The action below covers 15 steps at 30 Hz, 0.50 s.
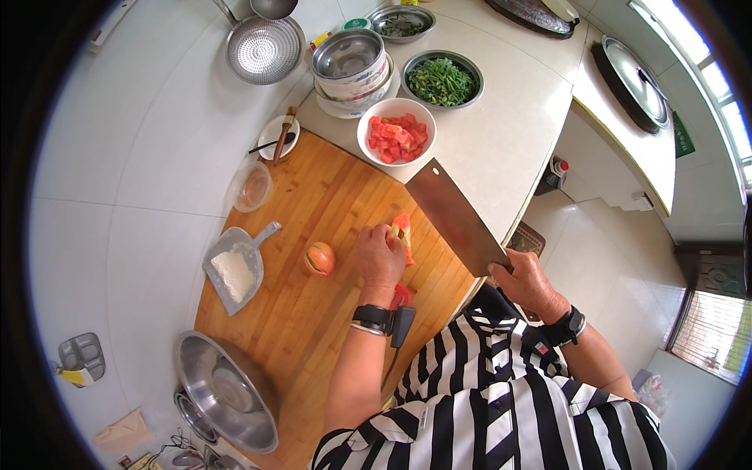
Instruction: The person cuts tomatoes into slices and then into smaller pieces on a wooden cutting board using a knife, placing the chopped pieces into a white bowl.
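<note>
My right hand point(523, 279) grips the handle of a broad cleaver point(455, 217), its blade raised over the right edge of the wooden cutting board point(288, 317). On the board, the fingertips of my left hand point(382, 252) are on a piece of tomato point(402, 226); the exact hold is partly hidden by the fingers. Another red tomato piece point(400, 296) lies beside my left wrist, partly covered by it. A tomato with a split in its skin point(320, 258) rests left of my left hand. Beyond the board, a white bowl point(364, 144) holds chopped tomato point(398, 138).
A steel bowl of chopped greens point(443, 81) and stacked bowls point(351, 59) stand behind. Along the board's left side are a scoop of white flour-like powder point(235, 273), a plastic tub point(252, 187), a small plate with a brush point(286, 129) and a large steel basin point(226, 390).
</note>
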{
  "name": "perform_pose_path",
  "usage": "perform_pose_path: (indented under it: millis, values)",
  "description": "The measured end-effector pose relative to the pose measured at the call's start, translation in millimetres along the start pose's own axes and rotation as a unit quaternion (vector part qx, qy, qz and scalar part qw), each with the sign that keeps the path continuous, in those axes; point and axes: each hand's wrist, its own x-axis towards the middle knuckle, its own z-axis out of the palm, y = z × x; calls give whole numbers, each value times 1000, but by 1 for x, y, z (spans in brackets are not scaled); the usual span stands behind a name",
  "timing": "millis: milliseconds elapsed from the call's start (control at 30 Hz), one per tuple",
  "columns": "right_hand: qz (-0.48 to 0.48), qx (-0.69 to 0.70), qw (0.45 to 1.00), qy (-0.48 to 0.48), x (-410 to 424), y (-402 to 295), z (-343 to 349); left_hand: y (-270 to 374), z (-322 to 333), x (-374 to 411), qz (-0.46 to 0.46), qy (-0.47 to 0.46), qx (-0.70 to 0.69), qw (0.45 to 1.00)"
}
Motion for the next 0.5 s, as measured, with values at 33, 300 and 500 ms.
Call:
perform_pose_path:
  millis: [33,300,500]
  values:
    - [3,-2,1000,-1,0,1,0,2,-1,-1,4,9,-3,1000]
    - [-69,-97,993,-15,7,5,5,13,-13,-10,62,-2,26,998]
    - [-149,-194,970,-17,5,9,14,8,-10,-10,60,-6,27,998]
